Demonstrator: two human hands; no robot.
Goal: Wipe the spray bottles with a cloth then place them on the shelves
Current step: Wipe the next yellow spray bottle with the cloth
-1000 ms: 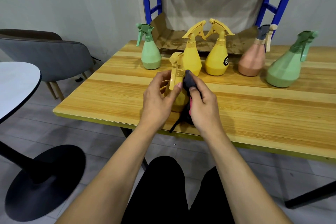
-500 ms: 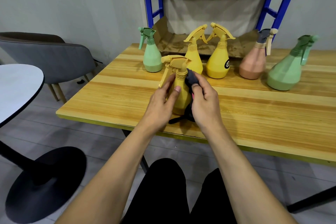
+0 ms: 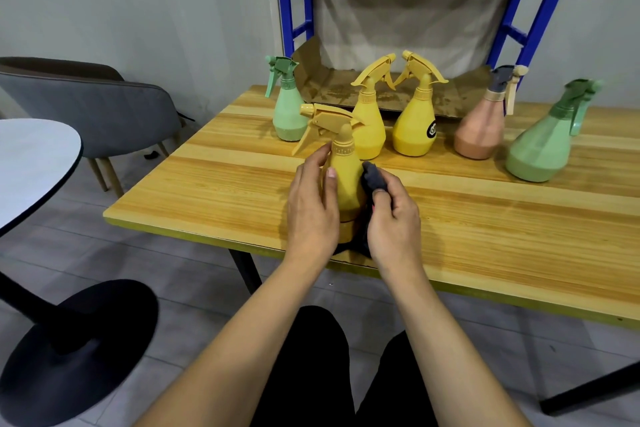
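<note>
Wiping step in hand. The left hand (image 3: 311, 215) wraps round the body of a yellow bottle (image 3: 344, 180), fingers curled behind it and thumb on the near side. The bottle is upright with its nozzle pointing left, close to the front edge of the table (image 3: 485, 218); I cannot tell whether its base rests on the wood or hangs just above it. The right hand (image 3: 391, 215) pinches a dark cloth (image 3: 373, 177), bunched between fingers and thumb and pressed to the bottle's right flank below the neck. Five other bottles (image 3: 414, 121) stand in a row at the back of the table. None is on the blue shelf (image 3: 298, 10) behind, whose low tier carries a sheet of cardboard (image 3: 329, 87). Judgement: the task is barely begun, with nothing shelved yet. The next move likely calls for turning the bottle in the left hand so the cloth reaches the far side and the trigger head. After that comes a reach over the back row to the shelf, taking care not to knock the two yellow ones just behind.
</note>
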